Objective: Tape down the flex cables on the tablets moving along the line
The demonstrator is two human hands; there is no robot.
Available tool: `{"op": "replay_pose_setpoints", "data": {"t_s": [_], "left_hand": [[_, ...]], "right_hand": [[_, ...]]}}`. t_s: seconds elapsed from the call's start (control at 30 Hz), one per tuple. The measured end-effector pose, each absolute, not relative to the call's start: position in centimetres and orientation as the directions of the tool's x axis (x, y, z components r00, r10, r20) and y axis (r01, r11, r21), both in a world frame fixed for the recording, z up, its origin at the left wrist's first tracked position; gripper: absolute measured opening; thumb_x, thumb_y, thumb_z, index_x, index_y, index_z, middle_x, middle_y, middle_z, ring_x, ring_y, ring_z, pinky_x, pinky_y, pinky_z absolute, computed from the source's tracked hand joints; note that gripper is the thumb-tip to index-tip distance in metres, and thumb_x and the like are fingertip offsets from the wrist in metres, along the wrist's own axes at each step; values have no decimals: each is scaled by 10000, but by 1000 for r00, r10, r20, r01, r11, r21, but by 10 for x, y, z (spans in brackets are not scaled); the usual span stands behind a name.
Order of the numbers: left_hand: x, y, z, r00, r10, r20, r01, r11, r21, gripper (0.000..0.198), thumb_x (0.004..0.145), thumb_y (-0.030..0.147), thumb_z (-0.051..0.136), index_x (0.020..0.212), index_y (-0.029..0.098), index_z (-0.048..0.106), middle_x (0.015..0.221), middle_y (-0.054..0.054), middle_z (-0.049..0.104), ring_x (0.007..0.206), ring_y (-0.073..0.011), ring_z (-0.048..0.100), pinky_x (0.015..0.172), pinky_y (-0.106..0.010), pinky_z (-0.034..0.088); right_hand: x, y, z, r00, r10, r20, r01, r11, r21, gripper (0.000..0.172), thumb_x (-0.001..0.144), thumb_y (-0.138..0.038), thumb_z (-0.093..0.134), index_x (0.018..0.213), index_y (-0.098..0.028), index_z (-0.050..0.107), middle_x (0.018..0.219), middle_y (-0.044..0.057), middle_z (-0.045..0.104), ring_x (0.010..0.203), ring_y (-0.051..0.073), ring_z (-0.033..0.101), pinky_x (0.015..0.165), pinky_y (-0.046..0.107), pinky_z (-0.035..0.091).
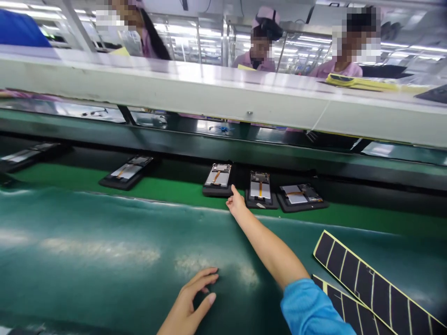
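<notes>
My right hand [236,203] reaches far forward over the dark green mat to the green conveyor belt [167,190]. Its fingers point at and touch the near right corner of a black tray holding an opened device [218,179]; the fingers look loosely curled with nothing in them. Two more such trays [260,190] [301,195] lie just right of the hand. My left hand [194,298] rests open on the mat near me, fingers spread and lightly bent, holding nothing.
Further device trays [128,171] [26,156] ride the belt to the left. Sheets of black pads on yellow backing [370,279] lie at the right on the mat. A white shelf beam [223,95] spans overhead; three people in pink work beyond it.
</notes>
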State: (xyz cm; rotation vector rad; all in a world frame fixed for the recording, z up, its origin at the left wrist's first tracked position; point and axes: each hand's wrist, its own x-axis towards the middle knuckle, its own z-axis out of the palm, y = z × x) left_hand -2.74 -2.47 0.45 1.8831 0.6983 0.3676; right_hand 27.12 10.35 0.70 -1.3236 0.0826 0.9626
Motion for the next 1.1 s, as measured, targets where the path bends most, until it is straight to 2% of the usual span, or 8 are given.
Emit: {"op": "replay_pose_setpoints", "data": {"t_s": [0.17,0.27,0.33,0.47,0.67,0.87,1.0,1.1], "left_hand": [[-34,-16,5,760,648,-50,301,-283,910,372,958,520,553,1188,307,755,1394,-91,655,1240,-295,645,996,-430,571],[-35,-9,8,732,678,-64,312,-250,917,417,929,583,565,1138,290,776,1373,-102,669,1244,-310,643,982,-438,579],[-34,-2,10,705,704,-84,310,-200,930,465,898,623,587,1138,271,775,1360,-116,675,1206,-314,666,983,-443,579],[-30,16,8,642,751,-151,313,-76,947,604,833,657,648,1245,220,716,1237,-135,734,1100,-305,718,999,-456,564],[-13,39,0,577,795,-186,305,2,952,698,773,690,677,1244,175,678,1193,-145,746,1095,-312,718,913,-418,589],[5,39,-10,542,809,-225,221,121,968,799,742,709,685,1268,110,631,1254,-221,698,976,-300,737,747,-395,612],[-1,38,-13,482,856,-189,246,74,966,750,730,693,690,1240,145,655,1266,-181,702,964,-281,732,770,-391,604],[-12,36,-10,485,855,-182,289,40,957,679,750,662,687,1206,159,691,1189,-147,737,957,-271,726,820,-389,595]], "right_hand": [[271,92,17,549,618,-563,-624,-145,-768,367,989,-380,641,1289,-173,598,1272,95,626,1065,231,656,892,438,581],[259,60,15,512,682,-522,-588,-164,-792,282,992,-361,641,1185,-156,628,1113,60,662,893,171,668,761,343,592],[248,32,14,499,722,-479,-561,-153,-814,199,972,-336,668,980,-140,635,876,-1,638,653,95,584,582,229,516],[226,-19,17,483,780,-398,-531,-100,-841,405,820,-402,801,699,-188,479,610,-89,463,459,35,323,432,177,292],[203,-64,18,450,794,-409,-547,-116,-829,571,633,-600,846,687,-220,424,632,-88,451,482,40,316,446,192,288],[155,-110,6,350,813,-466,-565,-214,-797,579,680,-715,772,858,-219,533,665,-88,479,480,52,348,460,196,328],[132,-147,-4,-247,855,-456,-371,-519,-770,797,643,-712,803,1242,-232,590,715,-64,611,494,73,465,497,204,365],[148,-146,14,-529,774,-349,-47,-437,-898,607,701,-559,828,1188,-216,709,755,-23,676,607,96,549,588,215,409]]}}
